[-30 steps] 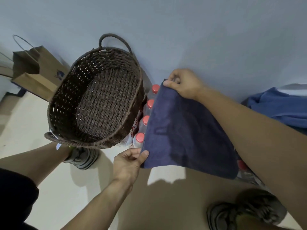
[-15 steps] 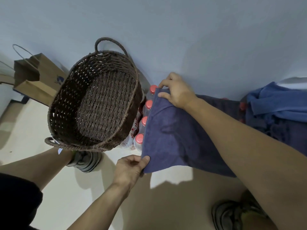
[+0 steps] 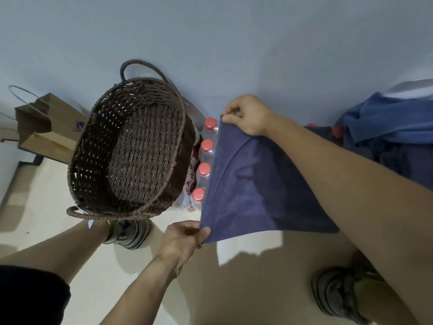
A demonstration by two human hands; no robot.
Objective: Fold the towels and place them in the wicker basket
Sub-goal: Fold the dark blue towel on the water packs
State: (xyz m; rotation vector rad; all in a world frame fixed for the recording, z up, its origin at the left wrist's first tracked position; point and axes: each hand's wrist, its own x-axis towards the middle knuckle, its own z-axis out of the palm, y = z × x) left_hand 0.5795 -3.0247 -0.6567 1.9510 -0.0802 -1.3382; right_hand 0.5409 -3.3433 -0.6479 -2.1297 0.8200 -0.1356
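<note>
Right now, towel: a navy towel (image 3: 253,184) is held up, spread between both hands, just right of the basket and in front of the bottles.
Left hand: the left hand (image 3: 181,240) pinches the towel's near corner between thumb and fingers.
Right hand: the right hand (image 3: 249,114) is closed on the far corner, close to the wall.
Basket: the dark brown wicker basket (image 3: 98,146) sits tilted on the floor, nothing in it.
Bottles: red-capped water bottles (image 3: 206,156) stand in a row between basket and towel.
Pile: more blue towels (image 3: 389,123) lie heaped at the far right.
Bag: a brown paper bag (image 3: 44,127) stands left of the basket.
</note>
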